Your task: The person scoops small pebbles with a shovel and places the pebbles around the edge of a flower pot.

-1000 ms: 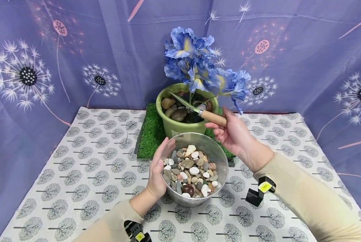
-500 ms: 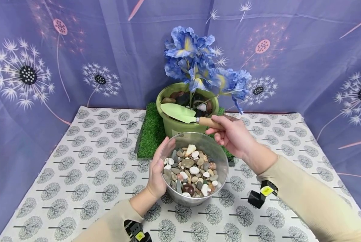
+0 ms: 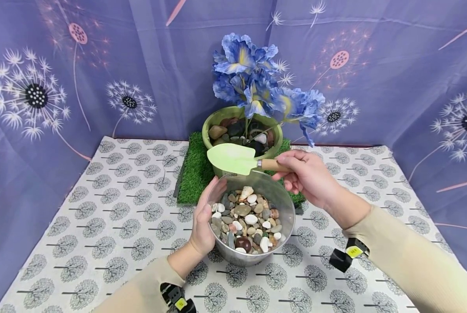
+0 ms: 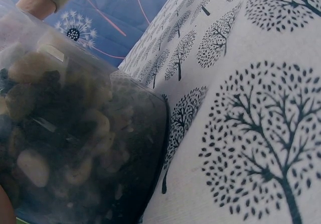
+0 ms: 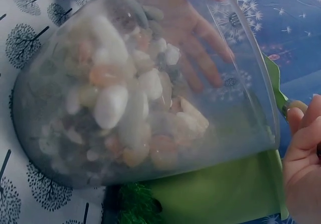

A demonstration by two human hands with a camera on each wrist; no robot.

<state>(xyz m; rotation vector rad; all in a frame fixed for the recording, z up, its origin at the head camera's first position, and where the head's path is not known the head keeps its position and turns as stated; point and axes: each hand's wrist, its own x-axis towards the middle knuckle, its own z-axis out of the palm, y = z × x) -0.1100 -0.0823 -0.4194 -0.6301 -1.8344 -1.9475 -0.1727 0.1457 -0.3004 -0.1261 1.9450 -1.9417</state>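
Observation:
My right hand [image 3: 309, 178] grips the wooden handle of a small light-green trowel [image 3: 231, 158]. The blade faces up and hangs over the far rim of a clear plastic bucket [image 3: 286, 204] and the pot's near side; it looks bare. Pebbles [image 3: 251, 219] in mixed white, brown and grey lie inside the bucket. Flat against the bucket's left side rests my left hand [image 3: 203, 224], its straight fingers spread, as seen through the wall in the right wrist view. Just behind stands a green flowerpot [image 3: 207, 130] with larger stones and blue artificial irises [image 3: 253, 82].
The pot stands on a square of artificial grass [image 3: 196, 174]. A white tablecloth [image 3: 139, 208] printed with trees covers the table. Purple cloth [image 3: 155, 56] with dandelions hangs behind and at both sides. The flowers lean out over the pot's right rim.
The right hand has moved nearer and slightly right, bringing the trowel from over the pot's stones to the bucket's far rim. The blade has turned from edge-on to face up. The left hand stays.

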